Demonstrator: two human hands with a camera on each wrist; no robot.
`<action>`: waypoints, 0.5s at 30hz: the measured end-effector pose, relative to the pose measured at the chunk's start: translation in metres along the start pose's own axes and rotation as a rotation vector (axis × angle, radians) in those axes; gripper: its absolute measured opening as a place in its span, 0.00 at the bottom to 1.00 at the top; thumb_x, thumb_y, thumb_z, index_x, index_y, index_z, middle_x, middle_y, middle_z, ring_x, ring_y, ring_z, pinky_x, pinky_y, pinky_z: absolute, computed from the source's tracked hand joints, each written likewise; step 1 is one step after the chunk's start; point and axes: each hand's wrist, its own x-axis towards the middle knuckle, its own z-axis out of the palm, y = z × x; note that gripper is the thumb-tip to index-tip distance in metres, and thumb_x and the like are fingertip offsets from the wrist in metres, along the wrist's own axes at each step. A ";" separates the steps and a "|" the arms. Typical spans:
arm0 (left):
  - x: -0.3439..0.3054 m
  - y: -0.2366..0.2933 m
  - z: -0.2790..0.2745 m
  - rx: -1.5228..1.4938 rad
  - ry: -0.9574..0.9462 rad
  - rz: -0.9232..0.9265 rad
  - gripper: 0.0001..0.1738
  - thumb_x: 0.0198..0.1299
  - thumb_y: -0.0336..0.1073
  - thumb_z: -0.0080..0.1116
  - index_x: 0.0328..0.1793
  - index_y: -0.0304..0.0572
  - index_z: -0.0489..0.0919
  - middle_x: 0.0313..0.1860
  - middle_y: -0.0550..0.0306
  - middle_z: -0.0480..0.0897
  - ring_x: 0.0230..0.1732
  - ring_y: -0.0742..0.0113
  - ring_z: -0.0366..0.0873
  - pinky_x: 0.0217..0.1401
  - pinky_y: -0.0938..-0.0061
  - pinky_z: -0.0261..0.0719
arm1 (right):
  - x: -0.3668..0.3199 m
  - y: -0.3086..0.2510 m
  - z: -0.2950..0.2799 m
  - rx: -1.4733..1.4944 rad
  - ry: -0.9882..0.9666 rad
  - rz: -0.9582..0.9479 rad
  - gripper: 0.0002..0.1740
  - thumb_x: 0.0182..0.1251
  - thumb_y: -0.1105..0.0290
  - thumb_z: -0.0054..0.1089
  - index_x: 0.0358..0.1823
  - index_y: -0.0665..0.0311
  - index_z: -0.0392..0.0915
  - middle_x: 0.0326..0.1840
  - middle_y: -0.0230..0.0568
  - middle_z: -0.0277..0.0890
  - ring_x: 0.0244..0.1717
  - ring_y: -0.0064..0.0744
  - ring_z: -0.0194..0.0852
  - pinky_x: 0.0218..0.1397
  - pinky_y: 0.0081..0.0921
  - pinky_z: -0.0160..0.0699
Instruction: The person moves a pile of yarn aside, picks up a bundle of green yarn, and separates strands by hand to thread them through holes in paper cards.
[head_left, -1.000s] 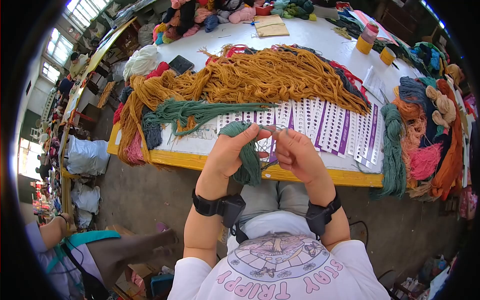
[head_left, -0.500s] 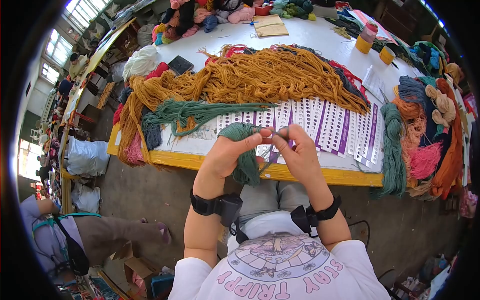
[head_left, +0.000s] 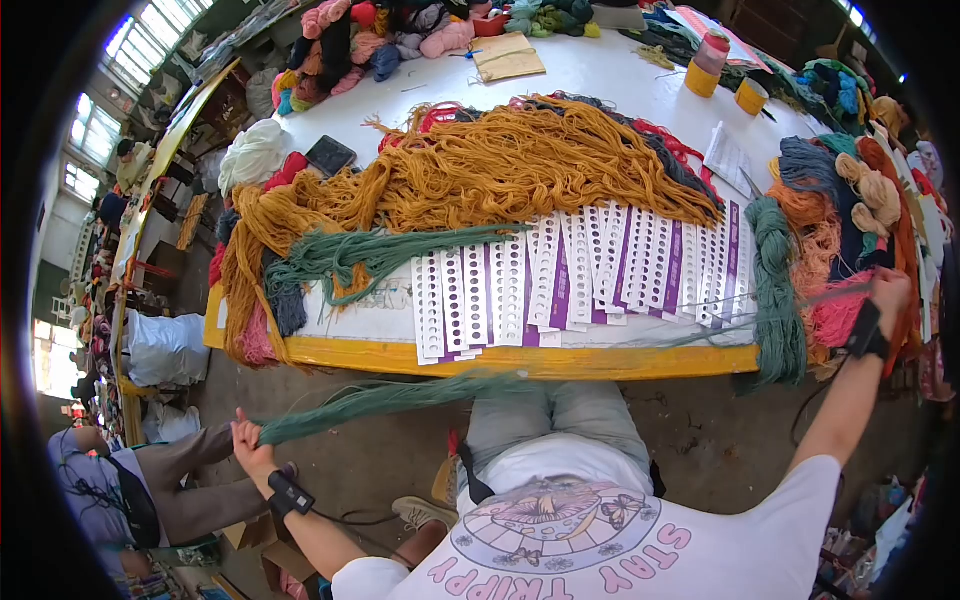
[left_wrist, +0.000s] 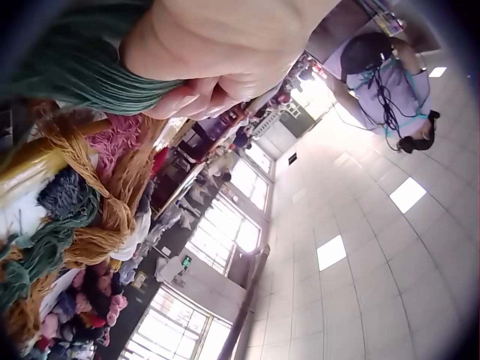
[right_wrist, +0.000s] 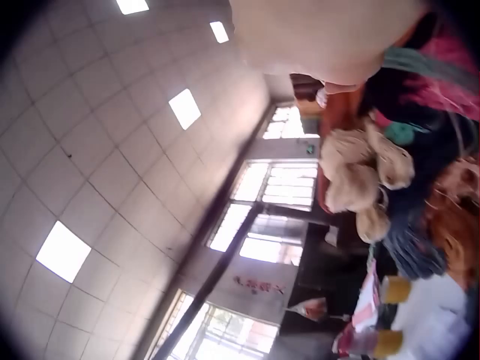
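Observation:
My left hand [head_left: 254, 450] is out low on the left, past the table's front edge, gripping one end of a green yarn hank [head_left: 400, 404]. In the left wrist view the green strands [left_wrist: 112, 90] are bunched under the curled fingers. Far to the right, my right hand [head_left: 889, 292] holds the other end of the green strands [right_wrist: 427, 66], above a pink skein [head_left: 840, 308]. Between the hands the yarn stretches out, thick on the left and thin and blurred toward the right. The right fingertips are mostly hidden in the right wrist view.
Mustard yarn [head_left: 520, 165] is heaped across the table [head_left: 400, 100], with loose green yarn [head_left: 390, 255] before it. White and purple punched cards [head_left: 570, 280] line the front. A twisted green skein [head_left: 778, 290] hangs over the right corner. Another person [head_left: 100, 490] is at lower left.
My hands were close together at the table's front edge with the bundled green hank; they have swung wide apart to either side, drawing the yarn out lengthwise. The head view has shifted slightly.

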 end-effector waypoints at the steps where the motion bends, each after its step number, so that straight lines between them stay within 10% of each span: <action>1: -0.007 0.004 0.007 0.022 -0.014 0.020 0.16 0.67 0.38 0.40 0.49 0.31 0.70 0.15 0.68 0.58 0.12 0.80 0.49 0.13 0.85 0.49 | 0.024 0.011 -0.016 -0.040 0.057 -0.044 0.04 0.53 0.73 0.53 0.24 0.65 0.69 0.19 0.39 0.69 0.21 0.32 0.68 0.22 0.27 0.66; 4: -0.023 -0.062 0.061 0.043 -0.399 -0.204 0.13 0.67 0.41 0.40 0.36 0.40 0.69 0.16 0.68 0.58 0.12 0.81 0.49 0.13 0.85 0.48 | 0.080 0.024 -0.034 -0.151 0.233 -0.178 0.09 0.57 0.68 0.54 0.33 0.67 0.71 0.26 0.43 0.74 0.30 0.37 0.76 0.28 0.33 0.72; 6: -0.046 -0.144 0.121 0.096 -0.437 -0.376 0.17 0.67 0.45 0.39 0.26 0.48 0.63 0.16 0.68 0.57 0.13 0.81 0.49 0.14 0.84 0.49 | 0.067 -0.155 0.017 0.976 0.101 0.440 0.09 0.64 0.65 0.51 0.39 0.64 0.70 0.23 0.29 0.63 0.25 0.23 0.68 0.32 0.22 0.74; 8: -0.050 -0.218 0.147 0.209 -0.465 -0.455 0.19 0.67 0.46 0.37 0.23 0.51 0.62 0.16 0.69 0.58 0.13 0.80 0.49 0.16 0.83 0.50 | 0.015 -0.256 0.082 1.385 -0.389 0.635 0.13 0.66 0.59 0.47 0.44 0.58 0.72 0.26 0.26 0.64 0.23 0.18 0.64 0.31 0.22 0.73; 12: -0.055 -0.361 0.205 0.572 -0.438 -0.638 0.10 0.63 0.42 0.48 0.34 0.46 0.72 0.25 0.70 0.66 0.18 0.81 0.57 0.20 0.83 0.56 | -0.102 -0.405 0.161 1.170 -1.177 0.328 0.22 0.66 0.49 0.42 0.48 0.59 0.67 0.27 0.29 0.63 0.25 0.18 0.63 0.19 0.18 0.72; 15: -0.048 -0.444 0.229 0.862 -0.609 -0.663 0.08 0.59 0.36 0.54 0.41 0.42 0.75 0.18 0.70 0.65 0.16 0.83 0.57 0.16 0.86 0.55 | -0.152 -0.439 0.201 1.632 -1.524 0.772 0.28 0.64 0.42 0.40 0.47 0.60 0.66 0.20 0.24 0.62 0.10 0.10 0.50 0.14 0.14 0.64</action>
